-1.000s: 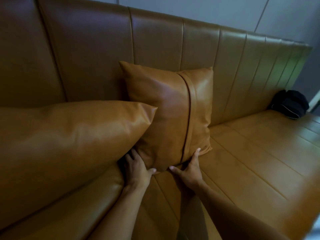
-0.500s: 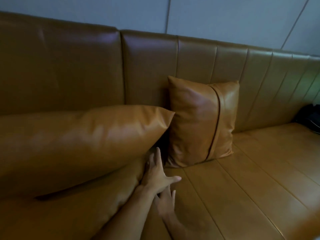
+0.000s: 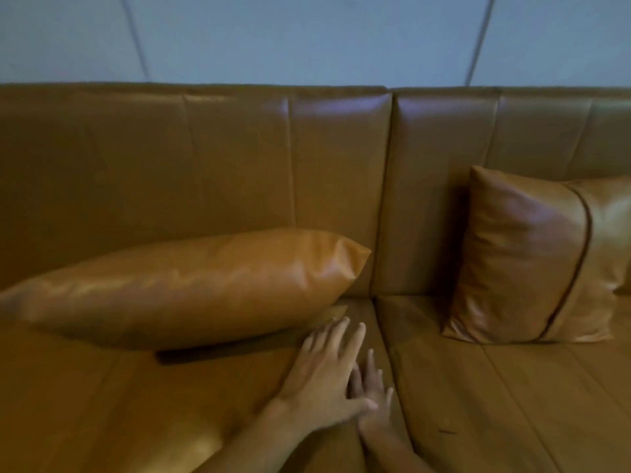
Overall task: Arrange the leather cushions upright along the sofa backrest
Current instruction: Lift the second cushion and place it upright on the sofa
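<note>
A tan leather cushion (image 3: 184,288) lies flat on the sofa seat (image 3: 102,404) at the left, its right corner pointing toward the backrest (image 3: 239,165). At the right a second leather cushion (image 3: 526,261) with a dark seam stands upright against the backrest. My left hand (image 3: 321,373) reaches out flat over the seat, fingers apart, its fingertips just short of the flat cushion's right end. My right hand (image 3: 372,387) sits lower beside it, partly under the left hand, fingers spread and empty.
A seam between two seat pads (image 3: 389,353) runs forward just right of my hands. A grey-blue panelled wall (image 3: 307,39) rises behind the backrest. The seat stretches on to the right in front of the upright cushion.
Both hands have let go of the upright cushion and drawn back. The view has swung left, so that cushion now sits at the right and the flat cushion is near the centre.
</note>
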Tool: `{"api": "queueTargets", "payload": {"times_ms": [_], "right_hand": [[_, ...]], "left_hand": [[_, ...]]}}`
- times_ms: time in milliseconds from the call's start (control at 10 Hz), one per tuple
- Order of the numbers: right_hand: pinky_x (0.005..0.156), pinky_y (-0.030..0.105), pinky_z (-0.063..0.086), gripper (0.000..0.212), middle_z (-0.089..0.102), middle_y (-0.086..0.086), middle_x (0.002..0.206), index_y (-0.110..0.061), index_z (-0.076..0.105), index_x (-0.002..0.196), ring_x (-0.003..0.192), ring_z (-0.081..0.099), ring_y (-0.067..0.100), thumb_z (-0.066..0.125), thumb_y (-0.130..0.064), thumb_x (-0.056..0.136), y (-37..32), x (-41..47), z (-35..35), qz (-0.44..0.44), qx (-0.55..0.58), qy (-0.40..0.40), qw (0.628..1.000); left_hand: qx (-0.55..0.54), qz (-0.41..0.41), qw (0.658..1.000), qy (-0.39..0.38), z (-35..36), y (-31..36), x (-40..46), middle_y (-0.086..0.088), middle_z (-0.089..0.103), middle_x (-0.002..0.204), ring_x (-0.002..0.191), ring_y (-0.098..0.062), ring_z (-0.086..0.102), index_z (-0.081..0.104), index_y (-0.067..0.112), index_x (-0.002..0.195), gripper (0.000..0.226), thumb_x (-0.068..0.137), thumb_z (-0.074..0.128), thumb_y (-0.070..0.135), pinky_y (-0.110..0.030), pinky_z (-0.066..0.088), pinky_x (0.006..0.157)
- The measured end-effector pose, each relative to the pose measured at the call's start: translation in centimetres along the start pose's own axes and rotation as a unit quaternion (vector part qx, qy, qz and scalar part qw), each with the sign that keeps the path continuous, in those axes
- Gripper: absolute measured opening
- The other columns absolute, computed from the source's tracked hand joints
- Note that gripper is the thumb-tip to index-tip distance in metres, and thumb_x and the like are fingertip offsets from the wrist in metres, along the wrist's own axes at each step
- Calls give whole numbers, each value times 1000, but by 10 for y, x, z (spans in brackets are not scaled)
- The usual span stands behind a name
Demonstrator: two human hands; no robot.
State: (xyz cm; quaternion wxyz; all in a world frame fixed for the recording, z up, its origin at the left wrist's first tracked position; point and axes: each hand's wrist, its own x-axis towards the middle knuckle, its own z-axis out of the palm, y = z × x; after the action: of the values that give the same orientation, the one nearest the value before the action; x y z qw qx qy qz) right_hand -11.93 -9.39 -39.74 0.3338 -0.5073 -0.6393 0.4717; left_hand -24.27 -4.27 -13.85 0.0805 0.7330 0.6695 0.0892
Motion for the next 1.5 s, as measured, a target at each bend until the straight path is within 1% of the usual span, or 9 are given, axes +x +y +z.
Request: {"api": "queueTargets", "payload": {"times_ms": [100,300,400,500,700,900,1100,1300,1500], "right_hand": [[123,44,-4,61,20,3,169,-25,13,162,157,11,25,26,-47,107,-157,92,-86,49,-71,52,995],[120,31,15,87,28,-3,166,-26,23,161,153,23,19,26,-77,91,-304,122,-94,-66,125,41,989],[117,30,18,79,29,-2,166,-26,23,161,152,24,17,33,-70,96,-365,133,-97,-119,131,22,984],[118,39,24,74,29,0,166,-30,22,161,151,27,22,46,-62,98,-407,135,-90,-149,71,-42,985],[110,35,38,70,51,13,148,-13,48,149,133,50,29,73,-42,90,-406,130,-73,-183,-217,-47,958],[108,32,38,64,55,11,144,-14,48,150,130,53,27,71,-31,93,-377,107,-78,-210,-210,-26,954],[112,29,33,67,51,7,150,-18,42,153,137,47,22,71,-27,93,-368,97,-102,-215,-244,-84,942],[123,37,24,80,26,5,166,-22,19,162,152,25,23,66,-31,97,-377,89,-141,-190,-180,-137,955],[118,37,24,84,13,-1,170,-29,4,163,155,15,22,56,-47,100,-380,86,-202,-144,-94,-135,976]], "left_hand": [[80,-12,997,10,-48,-24,-53,-6,-1,167,153,-24,0,-6,28,157,103,84,54,70,-37,-4,119],[227,-8,931,284,-136,-66,-104,-16,42,152,144,-35,32,35,25,150,102,64,85,48,-58,26,116],[179,-182,929,269,-191,-109,-116,-13,18,164,151,-39,9,14,33,156,117,65,84,55,-65,14,117],[131,-270,946,123,-200,-146,-122,-5,2,168,151,-41,-7,-1,38,157,119,70,78,62,-69,4,116],[119,-309,941,63,-170,-145,-122,-7,18,163,149,-44,6,7,30,156,118,68,75,68,-70,9,115],[166,-267,943,110,-166,-117,-88,-19,22,154,143,-45,18,7,35,155,119,64,75,71,-71,15,112],[186,-180,963,69,-141,-87,-46,-4,9,166,152,-34,-1,-6,33,157,126,68,79,60,-71,-7,110],[131,-197,960,148,-151,-81,-37,0,53,140,135,-26,42,37,28,148,66,90,68,27,-70,2,115],[11,-203,936,287,-210,-70,-42,-10,67,119,120,-37,56,58,17,121,41,84,75,23,-71,26,105]]}}
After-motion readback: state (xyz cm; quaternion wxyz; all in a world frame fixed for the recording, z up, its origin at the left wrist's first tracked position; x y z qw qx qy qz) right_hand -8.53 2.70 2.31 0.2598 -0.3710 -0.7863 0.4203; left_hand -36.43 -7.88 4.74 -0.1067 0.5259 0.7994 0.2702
